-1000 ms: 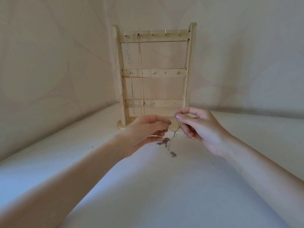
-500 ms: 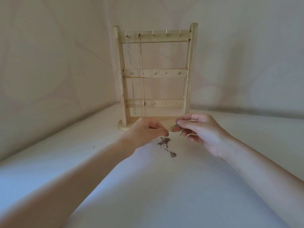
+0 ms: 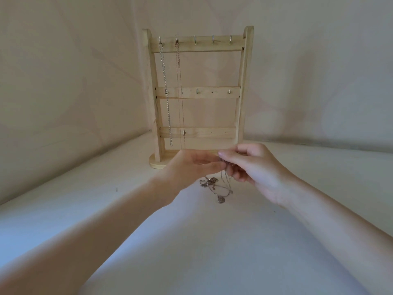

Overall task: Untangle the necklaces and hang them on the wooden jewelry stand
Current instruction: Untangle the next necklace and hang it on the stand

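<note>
A wooden jewelry stand (image 3: 243, 81) stands upright at the back of the white surface, in the corner. A silver chain (image 3: 166, 92) hangs from its first top hook and a thinner chain (image 3: 180, 92) from the second. In front of the stand's base, my left hand (image 3: 191, 169) and my right hand (image 3: 253, 167) meet fingertip to fingertip and pinch thin strands of a tangled necklace bunch (image 3: 217, 188). The bunch dangles below them, its pendants lying on the surface.
The white surface (image 3: 191, 241) stretches toward me beneath both forearms. Beige walls close the corner behind and left of the stand. Three top hooks (image 3: 212, 40) to the right carry nothing.
My hands have drawn closer together, fingertips now touching over the tangle. More loops of chain hang below my right hand than before.
</note>
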Tool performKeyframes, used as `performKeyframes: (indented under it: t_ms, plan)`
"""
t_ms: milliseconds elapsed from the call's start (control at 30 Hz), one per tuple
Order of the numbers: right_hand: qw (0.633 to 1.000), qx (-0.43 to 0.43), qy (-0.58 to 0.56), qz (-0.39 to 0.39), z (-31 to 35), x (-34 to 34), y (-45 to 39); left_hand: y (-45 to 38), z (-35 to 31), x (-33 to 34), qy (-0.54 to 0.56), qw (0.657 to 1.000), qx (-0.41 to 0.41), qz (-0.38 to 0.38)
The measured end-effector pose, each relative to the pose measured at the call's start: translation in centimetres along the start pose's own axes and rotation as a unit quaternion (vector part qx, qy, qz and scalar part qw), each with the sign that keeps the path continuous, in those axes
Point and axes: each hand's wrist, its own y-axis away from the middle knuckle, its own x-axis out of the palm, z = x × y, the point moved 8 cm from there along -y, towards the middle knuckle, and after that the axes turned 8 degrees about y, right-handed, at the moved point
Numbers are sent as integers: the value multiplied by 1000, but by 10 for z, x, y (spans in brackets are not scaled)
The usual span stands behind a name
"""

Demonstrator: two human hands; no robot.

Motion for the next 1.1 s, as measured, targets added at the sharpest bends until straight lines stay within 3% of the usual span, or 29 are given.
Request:
performKeyframes:
  t_ms: [167,300,433,700,867,1100]
  plan:
    - [999,22,-32,-10,-3,-1,1,2,7,2,141,988,-58,-2]
    - [991,88,-97,11,-14,2,0,2,2,1,293,954,-64,-18]
    - [980,116,-151,48,-18,8,0,1,2,1,328,942,-58,-47]
    - [992,108,-57,33,-21,4,-1,4,-9,-19,100,987,3,-124]
    - [992,93,-85,13,-18,1,-2,4,-6,-17,52,990,-4,-131]
    - [995,74,-69,20,-15,3,-2,2,-6,-11,1,997,7,-82]
